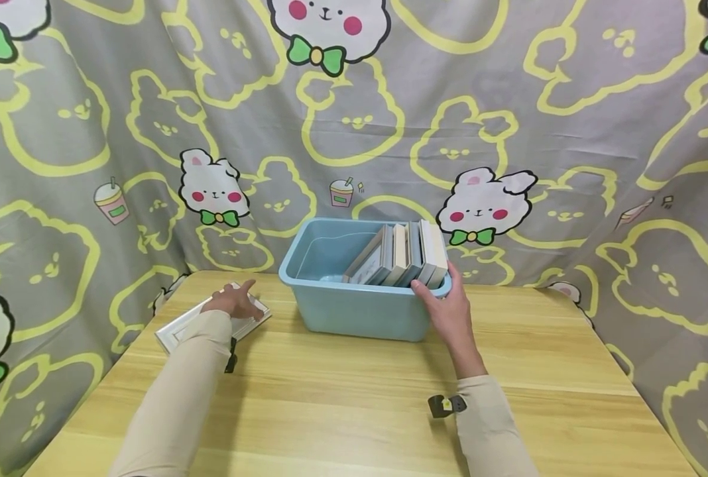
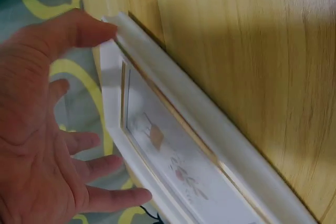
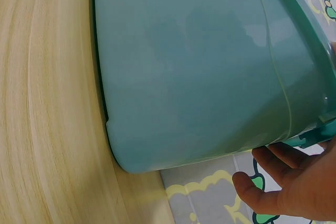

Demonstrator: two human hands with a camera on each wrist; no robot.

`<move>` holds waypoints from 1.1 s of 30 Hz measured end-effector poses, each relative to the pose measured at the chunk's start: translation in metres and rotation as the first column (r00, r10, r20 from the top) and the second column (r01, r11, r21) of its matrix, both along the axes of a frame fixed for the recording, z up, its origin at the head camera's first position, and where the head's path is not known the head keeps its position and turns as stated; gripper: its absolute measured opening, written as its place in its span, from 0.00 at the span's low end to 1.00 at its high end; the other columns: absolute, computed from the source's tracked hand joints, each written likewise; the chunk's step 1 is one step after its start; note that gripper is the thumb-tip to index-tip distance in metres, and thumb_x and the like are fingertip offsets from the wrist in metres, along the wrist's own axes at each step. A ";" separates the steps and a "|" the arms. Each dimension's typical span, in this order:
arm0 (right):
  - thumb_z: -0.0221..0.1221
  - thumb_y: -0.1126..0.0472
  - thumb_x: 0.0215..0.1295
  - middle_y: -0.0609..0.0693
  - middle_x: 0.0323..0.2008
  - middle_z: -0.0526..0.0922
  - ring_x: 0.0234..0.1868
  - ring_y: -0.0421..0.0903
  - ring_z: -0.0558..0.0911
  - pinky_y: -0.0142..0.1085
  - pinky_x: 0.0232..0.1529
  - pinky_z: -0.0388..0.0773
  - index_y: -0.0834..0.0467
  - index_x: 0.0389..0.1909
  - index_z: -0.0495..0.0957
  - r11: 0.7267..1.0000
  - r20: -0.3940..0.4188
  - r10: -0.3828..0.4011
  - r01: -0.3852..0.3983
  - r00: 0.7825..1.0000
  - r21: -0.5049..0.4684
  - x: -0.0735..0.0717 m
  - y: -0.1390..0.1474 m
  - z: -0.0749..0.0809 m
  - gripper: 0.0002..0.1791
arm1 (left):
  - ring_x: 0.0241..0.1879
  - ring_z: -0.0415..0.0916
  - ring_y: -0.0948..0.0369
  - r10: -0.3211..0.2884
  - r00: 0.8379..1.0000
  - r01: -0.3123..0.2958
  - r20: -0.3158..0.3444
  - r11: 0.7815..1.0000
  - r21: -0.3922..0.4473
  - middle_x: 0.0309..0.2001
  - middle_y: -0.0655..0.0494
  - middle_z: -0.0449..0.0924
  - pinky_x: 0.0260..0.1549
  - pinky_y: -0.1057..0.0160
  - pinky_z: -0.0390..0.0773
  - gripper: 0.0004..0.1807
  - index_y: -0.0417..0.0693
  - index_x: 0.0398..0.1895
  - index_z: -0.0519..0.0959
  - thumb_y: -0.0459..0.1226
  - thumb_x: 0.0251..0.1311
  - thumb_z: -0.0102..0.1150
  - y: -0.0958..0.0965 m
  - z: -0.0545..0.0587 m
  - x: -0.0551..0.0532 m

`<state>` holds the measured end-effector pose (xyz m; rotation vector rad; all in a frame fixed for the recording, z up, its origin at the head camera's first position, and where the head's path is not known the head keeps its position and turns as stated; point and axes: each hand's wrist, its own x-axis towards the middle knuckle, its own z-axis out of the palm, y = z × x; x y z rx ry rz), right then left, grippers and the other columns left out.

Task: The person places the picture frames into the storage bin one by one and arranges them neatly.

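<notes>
A white picture frame [image 1: 177, 329] with a thin gold inner line lies flat at the left of the table. My left hand [image 1: 233, 302] is over its far end, fingers spread. In the left wrist view the thumb tip is right at a corner of the frame [image 2: 239, 153], the other fingers along its opposite side. My right hand [image 1: 451, 311] holds the right end of a light blue plastic tub [image 1: 356, 311], thumb on the rim, fingers at the side. Several flat frames [image 1: 384, 262] in grey, cream and white stand on edge at the tub's right, the leftmost one leaning.
The tub stands toward the back of the wood-grain table [image 1: 330, 397]; its left part shows bare floor. Behind and at both sides hangs a grey curtain [image 1: 366, 99] with yellow outlines and white rabbits, close to the table's back edge.
</notes>
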<state>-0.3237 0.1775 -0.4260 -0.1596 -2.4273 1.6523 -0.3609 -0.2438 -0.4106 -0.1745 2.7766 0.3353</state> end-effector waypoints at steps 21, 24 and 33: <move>0.60 0.28 0.52 0.49 0.74 0.58 0.73 0.52 0.62 0.57 0.69 0.60 0.37 0.76 0.44 1.000 -0.008 0.001 -0.001 1.000 -0.005 -0.001 0.000 0.000 0.54 | 0.55 0.65 0.33 -0.053 0.999 0.052 0.002 0.993 -0.110 0.62 0.25 0.59 0.41 0.43 0.77 0.55 0.55 0.75 0.52 0.34 0.38 0.68 -0.002 -0.024 0.003; 0.60 0.28 0.52 0.49 0.74 0.58 0.73 0.52 0.61 0.57 0.69 0.59 0.37 0.76 0.44 1.000 -0.010 0.001 -0.001 1.000 -0.004 -0.001 0.000 0.000 0.54 | 0.54 0.64 0.34 -0.080 0.997 0.076 -0.023 0.988 -0.132 0.59 0.25 0.61 0.36 0.47 0.77 0.56 0.53 0.75 0.54 0.28 0.32 0.62 0.001 -0.024 0.006; 0.60 0.28 0.52 0.49 0.74 0.58 0.73 0.52 0.61 0.57 0.69 0.59 0.37 0.76 0.44 1.000 -0.020 -0.002 0.002 1.000 -0.004 -0.002 -0.001 0.000 0.54 | 0.50 0.64 0.36 -0.116 0.991 0.103 -0.073 0.982 -0.155 0.55 0.26 0.62 0.30 0.52 0.76 0.55 0.50 0.72 0.57 0.23 0.28 0.59 0.010 -0.020 0.015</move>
